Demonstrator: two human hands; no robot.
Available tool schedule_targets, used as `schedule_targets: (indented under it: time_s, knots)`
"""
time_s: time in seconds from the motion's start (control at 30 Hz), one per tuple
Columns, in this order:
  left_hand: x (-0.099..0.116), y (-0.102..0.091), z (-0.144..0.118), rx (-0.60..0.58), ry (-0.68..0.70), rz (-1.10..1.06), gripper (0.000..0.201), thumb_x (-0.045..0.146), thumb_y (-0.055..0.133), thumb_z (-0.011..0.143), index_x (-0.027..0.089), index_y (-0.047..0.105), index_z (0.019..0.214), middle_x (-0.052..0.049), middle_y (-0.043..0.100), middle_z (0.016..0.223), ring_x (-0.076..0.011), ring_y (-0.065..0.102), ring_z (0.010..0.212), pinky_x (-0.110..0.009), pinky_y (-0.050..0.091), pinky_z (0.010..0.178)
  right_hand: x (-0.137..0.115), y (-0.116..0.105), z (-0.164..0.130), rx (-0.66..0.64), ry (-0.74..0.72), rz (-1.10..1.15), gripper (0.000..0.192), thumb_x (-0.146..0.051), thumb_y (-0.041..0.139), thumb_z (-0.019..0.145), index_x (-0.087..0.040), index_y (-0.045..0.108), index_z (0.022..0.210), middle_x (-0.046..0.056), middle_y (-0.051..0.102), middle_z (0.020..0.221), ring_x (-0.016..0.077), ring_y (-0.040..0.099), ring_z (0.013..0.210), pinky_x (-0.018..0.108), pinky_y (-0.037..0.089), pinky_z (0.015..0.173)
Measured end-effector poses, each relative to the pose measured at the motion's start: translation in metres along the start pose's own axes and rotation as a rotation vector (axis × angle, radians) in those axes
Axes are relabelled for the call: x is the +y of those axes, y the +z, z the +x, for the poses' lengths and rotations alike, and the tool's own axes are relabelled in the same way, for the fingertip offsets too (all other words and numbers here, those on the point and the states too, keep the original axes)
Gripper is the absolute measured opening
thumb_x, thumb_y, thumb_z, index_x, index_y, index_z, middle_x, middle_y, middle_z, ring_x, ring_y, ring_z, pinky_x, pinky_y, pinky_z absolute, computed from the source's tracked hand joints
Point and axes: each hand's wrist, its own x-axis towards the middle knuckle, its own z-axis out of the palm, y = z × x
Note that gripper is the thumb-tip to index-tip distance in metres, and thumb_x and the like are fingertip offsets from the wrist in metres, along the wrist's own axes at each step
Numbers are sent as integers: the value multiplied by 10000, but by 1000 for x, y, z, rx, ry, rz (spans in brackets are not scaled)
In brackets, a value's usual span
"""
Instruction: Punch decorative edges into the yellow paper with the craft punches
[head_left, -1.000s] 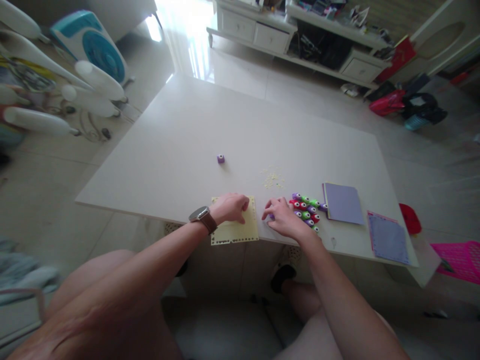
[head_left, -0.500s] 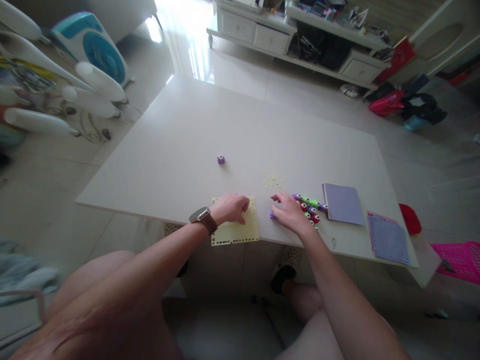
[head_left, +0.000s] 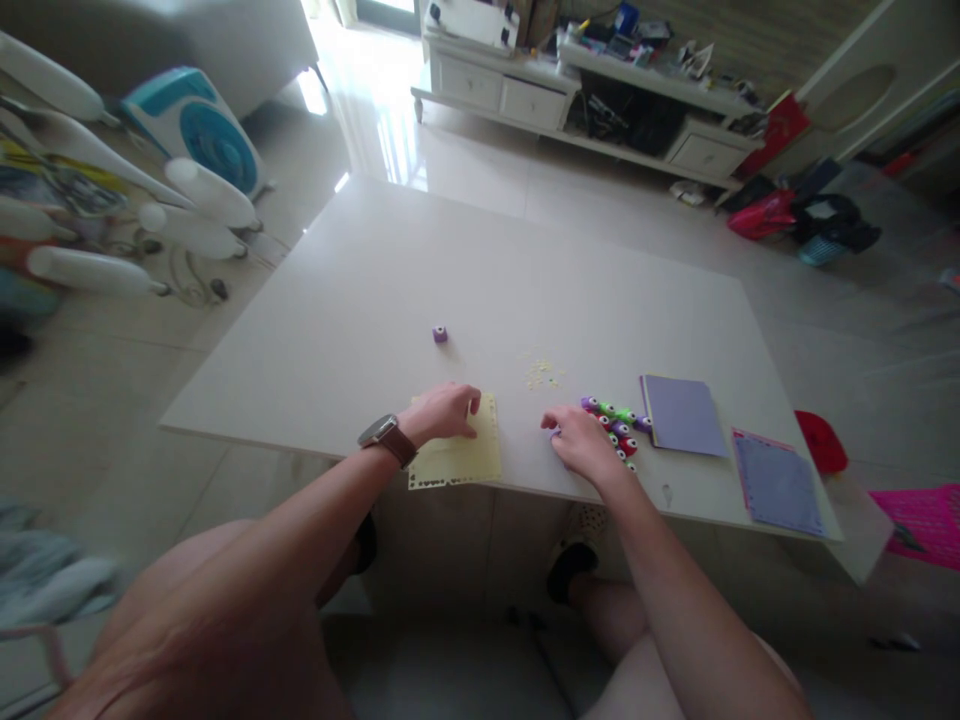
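Note:
My left hand, with a watch on its wrist, rests over a yellow sheet of paper at the table's near edge. Its thumb and fingers are apart. The sheet has small punched holes along its borders and hangs slightly past the edge. To the right, my right hand curls its fingers round a small purple craft punch, mostly hidden by the fingers. Right beside that hand lies a cluster of purple, green and red craft punches. Another purple punch stands alone beyond the sheet.
Yellow punched-out bits are scattered beyond my right hand. A stack of purple paper lies right of the punches, and punched sheets lie near the table's right corner. A pink basket stands off the right end.
My left hand and the yellow sheet have shifted a little left. My right hand's fingers have closed round the purple punch beside it. The view has tilted slightly.

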Motion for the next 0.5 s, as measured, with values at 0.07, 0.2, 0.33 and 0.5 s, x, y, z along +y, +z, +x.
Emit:
schedule_targets:
  time_s: [0.07, 0.2, 0.33, 0.5]
  knots:
    - [-6, -10, 0, 172, -50, -19, 286, 359, 697, 782, 212, 650, 1023, -62, 706, 975, -222, 635, 880, -336, 482, 748, -1, -1, 0, 16, -2, -4, 311, -49, 539, 786, -188, 733, 985, 82, 741, 1050, 233, 636, 1020, 323, 433, 893]
    - [-24, -25, 2, 541, -98, 54, 511, 213, 575, 849, 198, 535, 1357, -126, 529, 1480, -302, 491, 1312, -449, 450, 1036, -3, 1, 1, 35, -35, 44, 196, -154, 597, 840, -193, 721, 986, 70, 724, 1043, 231, 618, 1031, 327, 429, 915]
    - [-41, -25, 7, 509, -127, 76, 677, 138, 517, 847, 248, 401, 1505, -76, 317, 1656, -323, 268, 1509, -532, 388, 1124, -4, 3, 1, 45, -46, 47, 152, -186, 612, 863, -190, 712, 976, 76, 714, 1040, 231, 612, 1039, 333, 421, 928]
    - [-46, -20, 17, 528, -112, 4, 578, 127, 497, 862, 208, 467, 1434, -116, 479, 1529, -284, 429, 1411, -451, 388, 1140, -4, 2, -1, 62, -63, 52, 128, -207, 603, 881, -192, 702, 961, 73, 709, 1024, 231, 609, 1025, 336, 418, 919]
